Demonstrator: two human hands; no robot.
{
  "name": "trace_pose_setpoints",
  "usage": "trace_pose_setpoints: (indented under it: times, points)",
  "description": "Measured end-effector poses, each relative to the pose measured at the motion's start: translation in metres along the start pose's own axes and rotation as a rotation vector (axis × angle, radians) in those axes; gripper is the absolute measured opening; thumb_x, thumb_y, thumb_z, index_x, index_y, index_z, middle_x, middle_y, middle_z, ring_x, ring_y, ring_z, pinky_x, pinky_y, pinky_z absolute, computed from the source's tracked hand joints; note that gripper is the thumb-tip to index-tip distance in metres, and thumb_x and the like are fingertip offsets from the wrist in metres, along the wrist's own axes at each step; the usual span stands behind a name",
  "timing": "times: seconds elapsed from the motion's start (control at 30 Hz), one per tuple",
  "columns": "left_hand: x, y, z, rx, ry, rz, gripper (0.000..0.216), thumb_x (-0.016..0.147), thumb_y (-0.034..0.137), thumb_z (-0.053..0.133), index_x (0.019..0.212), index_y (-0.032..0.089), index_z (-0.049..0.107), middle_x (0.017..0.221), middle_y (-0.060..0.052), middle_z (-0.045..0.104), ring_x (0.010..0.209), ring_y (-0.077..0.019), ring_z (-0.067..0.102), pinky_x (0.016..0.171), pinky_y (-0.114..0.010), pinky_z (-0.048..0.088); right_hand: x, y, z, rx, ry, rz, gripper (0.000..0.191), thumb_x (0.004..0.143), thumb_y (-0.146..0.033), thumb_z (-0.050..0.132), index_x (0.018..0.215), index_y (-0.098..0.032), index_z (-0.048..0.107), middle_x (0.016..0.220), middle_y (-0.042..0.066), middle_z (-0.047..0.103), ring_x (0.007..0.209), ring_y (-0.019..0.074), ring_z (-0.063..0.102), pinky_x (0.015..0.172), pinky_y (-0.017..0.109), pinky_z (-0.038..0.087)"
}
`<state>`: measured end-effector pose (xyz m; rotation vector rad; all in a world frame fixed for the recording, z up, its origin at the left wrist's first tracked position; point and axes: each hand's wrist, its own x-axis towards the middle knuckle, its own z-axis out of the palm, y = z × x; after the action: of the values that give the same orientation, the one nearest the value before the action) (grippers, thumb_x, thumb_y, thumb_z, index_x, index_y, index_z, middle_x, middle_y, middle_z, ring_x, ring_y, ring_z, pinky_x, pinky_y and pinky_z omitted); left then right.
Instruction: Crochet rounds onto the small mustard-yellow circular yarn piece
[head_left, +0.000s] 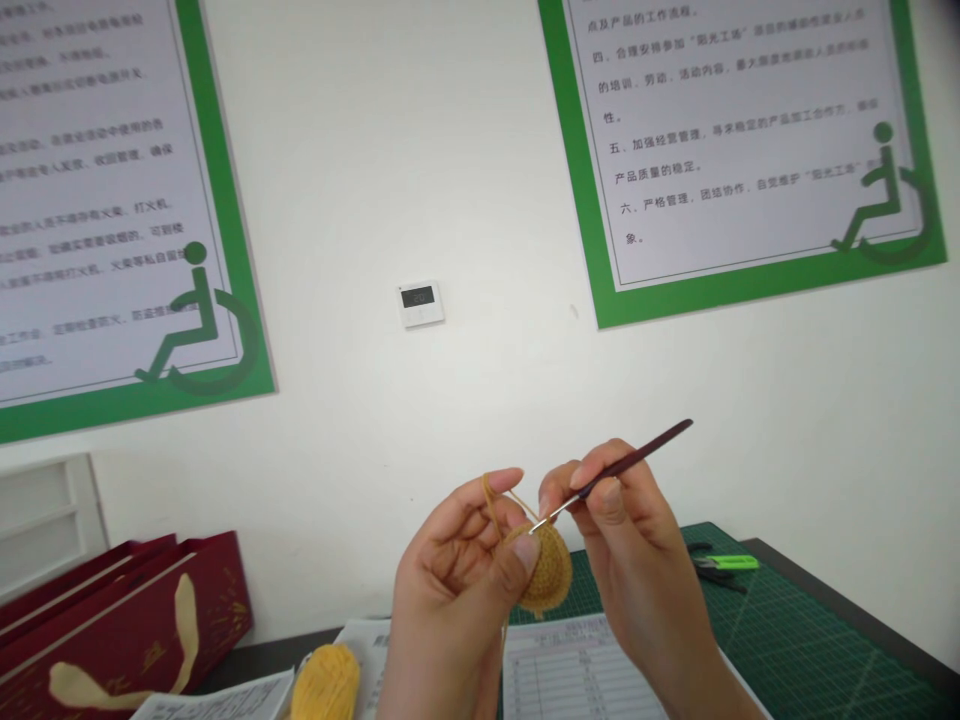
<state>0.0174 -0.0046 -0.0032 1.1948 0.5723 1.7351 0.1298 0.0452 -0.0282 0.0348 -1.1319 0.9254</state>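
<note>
My left hand (469,575) pinches a round mustard-yellow crochet piece (551,570) between thumb and fingers. A strand of the same yarn (491,510) loops over its raised index finger and runs to the piece. In my right hand (630,540) is a crochet hook (637,458) with a dark purple handle, held like a pen. The hook's metal tip meets the top edge of the crochet piece, close to my left thumb. Whether the tip passes through a stitch is too small to tell.
A yellow yarn ball (326,683) lies on printed sheets (581,665). The green cutting mat (795,630) bears a bright green cutter (731,562) and black-handled tool. Dark red gift bags (150,625) stand at left. Behind is a white wall with posters and a thermostat (421,304).
</note>
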Motion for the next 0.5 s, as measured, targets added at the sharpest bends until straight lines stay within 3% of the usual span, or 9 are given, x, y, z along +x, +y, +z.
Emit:
trace_pose_setpoints:
  times: [0.17,0.33,0.5]
  points:
    - [-0.001,0.000,0.001,0.030,0.017,0.001,0.030,0.070,0.015,0.086,0.099,0.020,0.081,0.076,-0.003,0.066,0.067,-0.0110,0.057,0.060,-0.018,0.046,0.006,-0.005,-0.009,-0.137,-0.126,-0.179,0.014,0.102,-0.038,0.054,0.097,-0.026,0.060,0.083,-0.001,0.071,0.078,0.0146,0.066,0.076,0.030,0.051]
    - [-0.001,-0.001,0.003,0.047,0.025,0.030,0.028,0.071,0.014,0.086,0.098,0.019,0.080,0.075,-0.003,0.066,0.066,-0.0106,0.057,0.057,-0.017,0.045,0.005,-0.020,-0.017,-0.408,-0.239,-0.448,0.011,0.103,-0.022,0.051,0.104,-0.024,0.062,0.088,0.002,0.072,0.083,0.0184,0.068,0.078,0.038,0.053]
    - [-0.003,-0.003,0.005,0.078,0.016,0.109,0.028,0.073,0.015,0.085,0.100,0.020,0.080,0.076,-0.002,0.066,0.065,-0.0108,0.059,0.058,-0.018,0.047,0.006,-0.032,-0.014,-0.727,-0.379,-0.719,0.009,0.101,-0.019,0.054,0.100,-0.019,0.064,0.085,0.004,0.071,0.086,0.0187,0.068,0.083,0.039,0.054]
